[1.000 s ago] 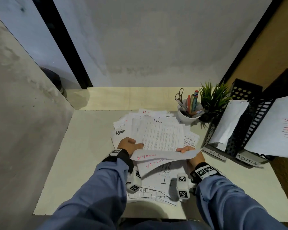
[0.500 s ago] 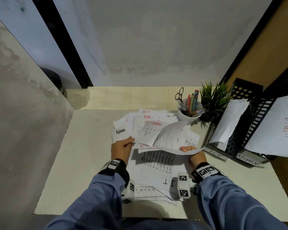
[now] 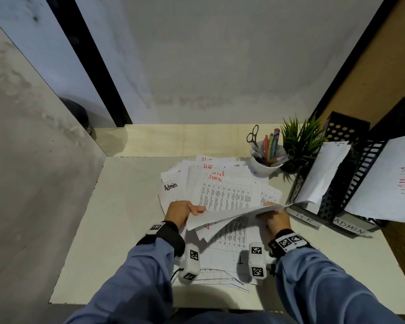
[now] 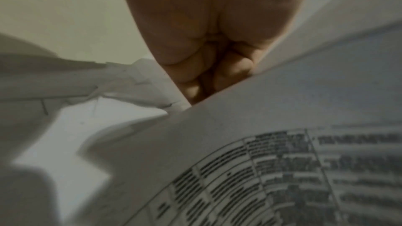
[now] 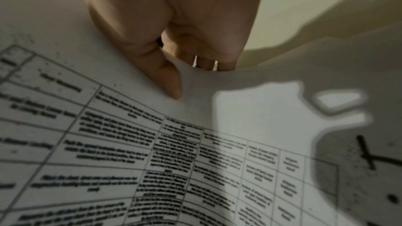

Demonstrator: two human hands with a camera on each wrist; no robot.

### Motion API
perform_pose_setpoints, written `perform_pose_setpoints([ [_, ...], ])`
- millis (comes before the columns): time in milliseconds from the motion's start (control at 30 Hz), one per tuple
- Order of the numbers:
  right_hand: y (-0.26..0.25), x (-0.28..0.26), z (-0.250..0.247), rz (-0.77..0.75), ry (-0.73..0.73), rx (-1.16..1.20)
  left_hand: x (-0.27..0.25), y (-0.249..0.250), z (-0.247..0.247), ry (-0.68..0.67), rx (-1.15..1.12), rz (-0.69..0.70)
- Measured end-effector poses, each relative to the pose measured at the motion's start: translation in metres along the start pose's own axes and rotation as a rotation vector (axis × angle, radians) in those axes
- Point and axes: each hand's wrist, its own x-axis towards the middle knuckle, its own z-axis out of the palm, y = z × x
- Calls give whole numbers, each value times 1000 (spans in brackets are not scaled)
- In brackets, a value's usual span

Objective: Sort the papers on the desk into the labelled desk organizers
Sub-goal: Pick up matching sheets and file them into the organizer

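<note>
Two hands are on the same lifted sheets (image 3: 229, 217), and that is why they bow up off the pile (image 3: 220, 183) instead of lying flat. Your left hand (image 3: 181, 212) pinches their left edge with the thumb on top and fingers curled beneath, while your right hand (image 3: 276, 219) clamps the right edge, fingers tucked under the paper (the right wrist view shows the thumb (image 5: 167, 82) pressing down on a printed table). Held apart like this, the sheets hang open enough for you to read red lettering on an underside, which is probably the label you need.

Below them a sheet marked with a black "T" lies flat on the desk (image 3: 117, 206). Further back the pile fans out, headings "Admin", "HR" and "ADMIN" showing.

The organizers (image 3: 337, 183) stand at your right, tagged "HR" and "ADMIN", each already holding paper, close beside your right hand. Most of the sorting looks undone.
</note>
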Motion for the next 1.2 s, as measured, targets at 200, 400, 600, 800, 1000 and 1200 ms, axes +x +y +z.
perform_pose_setpoints([
  [200,4,-1,-6,-10,-98,23,23,-5,-6,465,264,1],
  [400,8,-5,-5,-21,-175,133,22,-5,9,283,398,-79],
  [600,15,0,-9,22,-133,92,20,-7,5,218,650,54],
  [800,19,2,-9,0,-117,70,16,-6,-21,394,584,253],
  [1000,10,-6,-8,55,-76,20,2,-4,-24,548,499,399],
  [1200,-1,-16,-3,67,1,62,2,0,-13,460,138,323],
])
